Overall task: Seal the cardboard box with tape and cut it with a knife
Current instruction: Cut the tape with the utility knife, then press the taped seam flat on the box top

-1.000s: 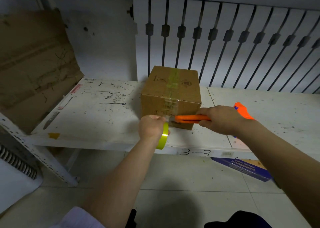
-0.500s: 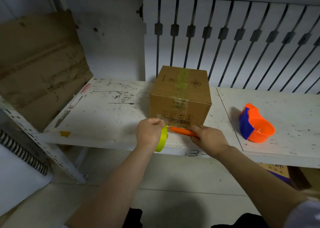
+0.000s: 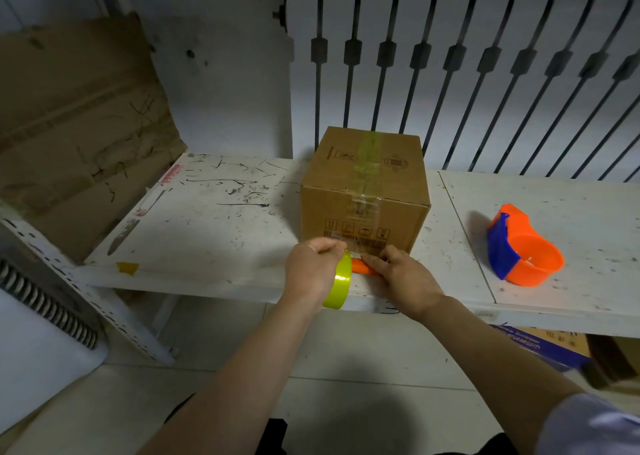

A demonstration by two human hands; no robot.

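The cardboard box [image 3: 363, 191] sits taped on the white table [image 3: 207, 233]. Left hand [image 3: 313, 271] grips the yellow-green tape roll [image 3: 339, 281] at the box's front; right hand [image 3: 403, 278] is closed over the orange knife [image 3: 362, 266] right beside it.

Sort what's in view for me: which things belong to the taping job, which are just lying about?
In use:
brown cardboard box
yellow-green tape roll in left hand
orange knife under right hand

Lying about:
orange-and-blue plastic tape dispenser
flattened cardboard sheet
white shelf, the work surface
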